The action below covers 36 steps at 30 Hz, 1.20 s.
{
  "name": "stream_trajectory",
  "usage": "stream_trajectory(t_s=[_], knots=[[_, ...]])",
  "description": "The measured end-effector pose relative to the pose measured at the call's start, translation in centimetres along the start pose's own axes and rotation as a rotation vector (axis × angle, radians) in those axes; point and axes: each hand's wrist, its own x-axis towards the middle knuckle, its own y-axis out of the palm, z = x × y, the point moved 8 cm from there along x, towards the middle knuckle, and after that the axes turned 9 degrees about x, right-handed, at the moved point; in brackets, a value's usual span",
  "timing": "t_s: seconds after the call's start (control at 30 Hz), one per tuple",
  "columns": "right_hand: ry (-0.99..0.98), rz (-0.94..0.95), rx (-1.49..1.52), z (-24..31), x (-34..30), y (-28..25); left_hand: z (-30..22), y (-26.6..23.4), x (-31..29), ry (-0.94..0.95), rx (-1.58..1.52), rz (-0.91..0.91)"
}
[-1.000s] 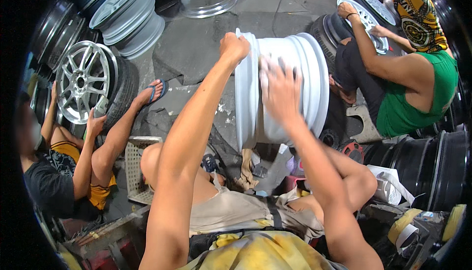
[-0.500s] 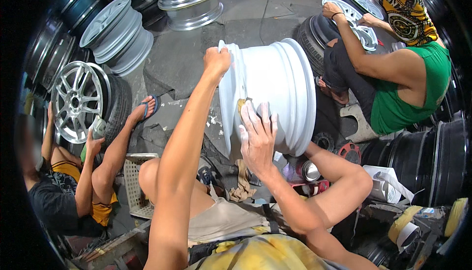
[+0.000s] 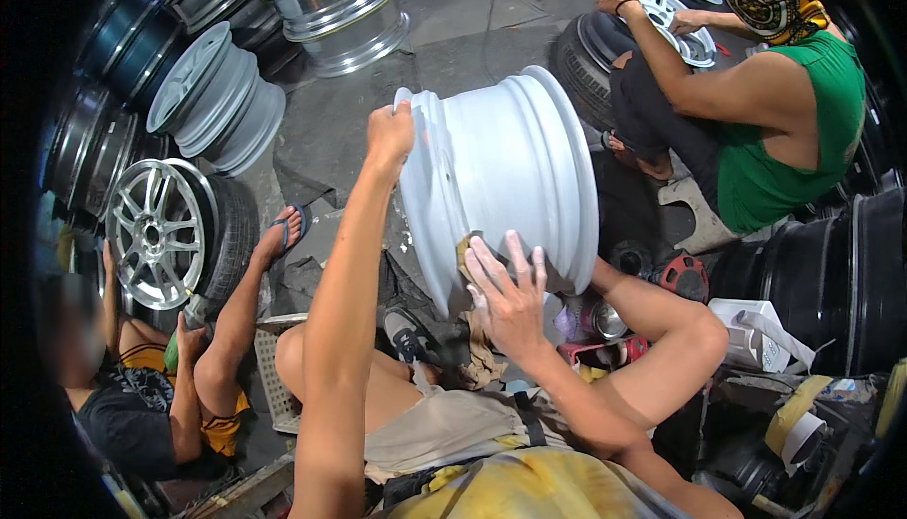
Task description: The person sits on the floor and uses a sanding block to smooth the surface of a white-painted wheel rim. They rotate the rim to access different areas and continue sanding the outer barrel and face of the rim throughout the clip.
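A light grey-white wheel rim (image 3: 510, 170) lies on its side in front of me, its barrel facing up and dusty. My left hand (image 3: 390, 136) is closed around its far left edge. Lower down, my right hand (image 3: 510, 297), powdered white at the fingers, presses a small brownish piece of sandpaper (image 3: 464, 253) against the barrel beside the left flange. Its fingers are spread over the surface, with the sandpaper under the fingertips.
A person in green (image 3: 784, 132) handles a spoked rim (image 3: 699, 47) over a tyre at right. At left another person holds a pad near a silver spoked wheel (image 3: 156, 234). Stacked rims (image 3: 340, 9) stand behind; a plastic crate (image 3: 281, 368) sits by my left knee.
My right hand has slid down the barrel with the sandpaper, nearer the rim's lower edge. The rim is tilted slightly more, and the whole view has shifted a little.
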Motion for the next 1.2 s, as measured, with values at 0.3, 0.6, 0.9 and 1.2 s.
stream_trajectory(t_s=[0.3, 0.6, 0.9, 1.2], knots=[[-0.060, 0.026, -0.164, -3.9, 14.9, -0.4, -1.2, 0.0, -3.1, 0.127, 0.045, -0.044], [-0.097, -0.008, -0.223, -1.8, -1.4, 0.9, -0.9, 0.1, -3.1, 0.093, 0.066, -0.136], [0.030, -0.147, 0.200, 0.8, 3.4, 0.7, -0.9, -0.5, -3.4, 0.101, 0.055, -0.115], [0.039, -0.254, 0.282, 0.4, 7.4, -0.1, -0.8, -0.5, -3.0, 0.104, 0.024, -0.049]])
